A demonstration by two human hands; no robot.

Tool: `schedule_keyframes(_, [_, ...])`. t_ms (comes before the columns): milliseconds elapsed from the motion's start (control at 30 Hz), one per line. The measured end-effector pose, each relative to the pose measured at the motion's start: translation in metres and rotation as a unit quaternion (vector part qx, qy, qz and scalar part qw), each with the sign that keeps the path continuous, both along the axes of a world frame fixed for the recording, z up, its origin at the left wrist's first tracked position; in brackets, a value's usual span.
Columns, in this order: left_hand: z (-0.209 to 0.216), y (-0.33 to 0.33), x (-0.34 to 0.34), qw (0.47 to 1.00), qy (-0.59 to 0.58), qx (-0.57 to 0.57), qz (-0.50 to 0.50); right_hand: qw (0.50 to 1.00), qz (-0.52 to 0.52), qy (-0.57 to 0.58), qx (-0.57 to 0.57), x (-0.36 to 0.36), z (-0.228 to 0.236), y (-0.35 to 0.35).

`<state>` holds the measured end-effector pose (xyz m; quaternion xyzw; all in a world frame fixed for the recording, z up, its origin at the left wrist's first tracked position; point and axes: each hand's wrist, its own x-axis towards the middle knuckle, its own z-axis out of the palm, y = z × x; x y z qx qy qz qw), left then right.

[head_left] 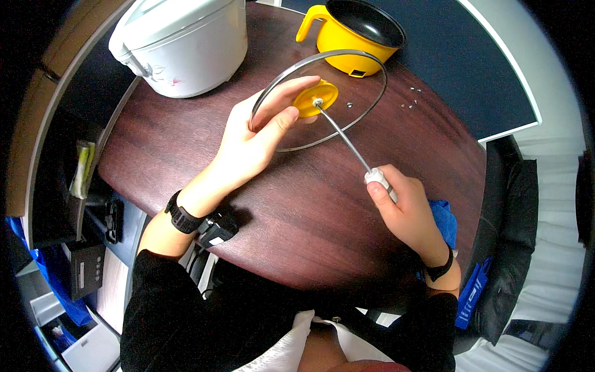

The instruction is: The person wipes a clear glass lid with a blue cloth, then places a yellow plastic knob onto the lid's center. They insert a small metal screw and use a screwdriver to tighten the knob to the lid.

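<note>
A round glass lid (pixel 297 137) with a metal rim is tilted up over the table, its underside toward me. My left hand (pixel 260 124) grips it at its left side, thumb on the glass and fingers behind, around the yellow knob (pixel 326 93) at its centre. In my right hand (pixel 398 201) is a screwdriver (pixel 347 141), closed fingers wrapped round its white handle. The long metal shaft points up and left, its tip at the screw (pixel 318 103) in the middle of the knob. Whether the tip sits fully in the screw head is too small to tell.
A white rice cooker (pixel 192 56) stands at the back left. Behind the lid is a yellow electric pot (pixel 353 59) with a black inside. Several small screws (pixel 412 99) lie at the right. A blue cloth (pixel 443 220) is beside my right wrist, a black adapter (pixel 218 228) by my left.
</note>
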<state>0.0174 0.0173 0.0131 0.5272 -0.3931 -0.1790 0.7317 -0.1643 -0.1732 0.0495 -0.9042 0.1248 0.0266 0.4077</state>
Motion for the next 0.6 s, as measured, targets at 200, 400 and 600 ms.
schedule_keyframes(200, [-0.001, 0.002, 0.003, 0.996, -0.073, 0.052, -0.005, 0.967, 0.007, -0.093, -0.236, -0.007, 0.011, 0.001])
schedule_keyframes(400, [-0.003, 0.003, 0.005, 0.985, -0.143, 0.1, 0.007, 0.961, 0.024, -0.067, -0.268, -0.009, 0.009, -0.002])
schedule_keyframes(600, [-0.005, 0.0, 0.005, 0.997, -0.066, 0.046, 0.011, 0.997, 0.051, -0.015, 0.063, 0.001, -0.01, -0.011])
